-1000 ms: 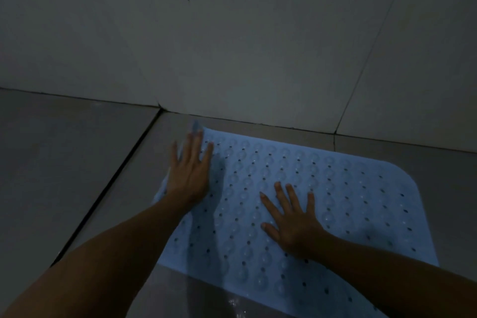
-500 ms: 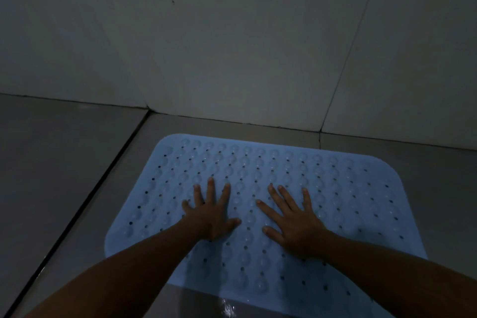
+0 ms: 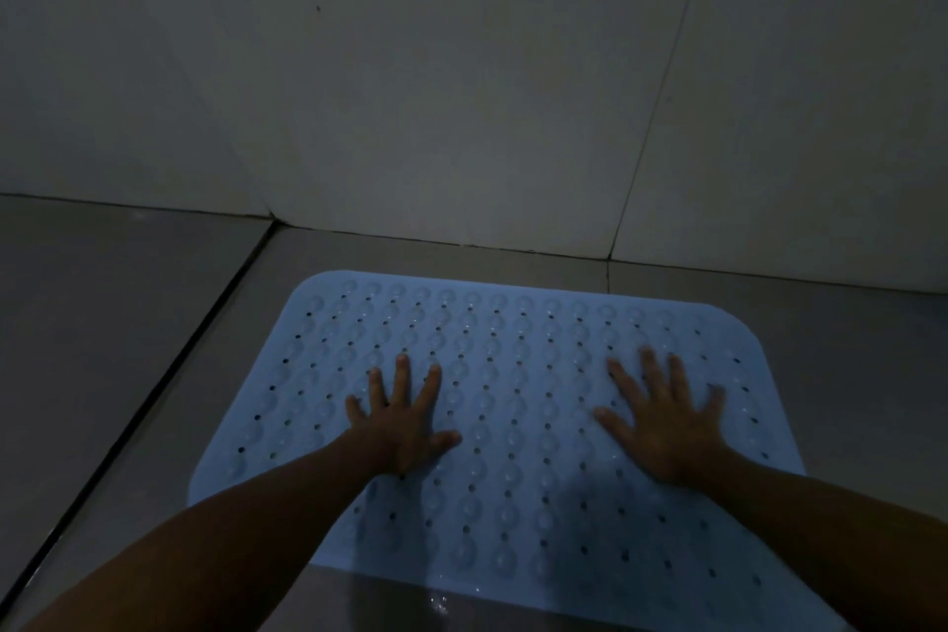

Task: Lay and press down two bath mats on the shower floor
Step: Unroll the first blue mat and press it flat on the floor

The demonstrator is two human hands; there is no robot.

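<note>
A light blue bath mat (image 3: 513, 349) with rows of bumps and small holes lies flat on the grey tiled shower floor (image 3: 128, 323), its far edge close to the wall. My left hand (image 3: 405, 418) presses flat on the mat's left-middle part, fingers spread and straight. My right hand (image 3: 667, 418) lies flat on the mat's right part, fingers spread too. Only one mat is in view.
A tiled wall (image 3: 461, 92) rises just behind the mat. A dark grout line (image 3: 169, 375) runs diagonally across the floor to the left of the mat. A few wet glints (image 3: 438, 603) show on the floor at the mat's near edge.
My left hand came back from the mat's far-left corner to its middle. My right hand then slid rightward, away from the left hand. The mat now lies flat.
</note>
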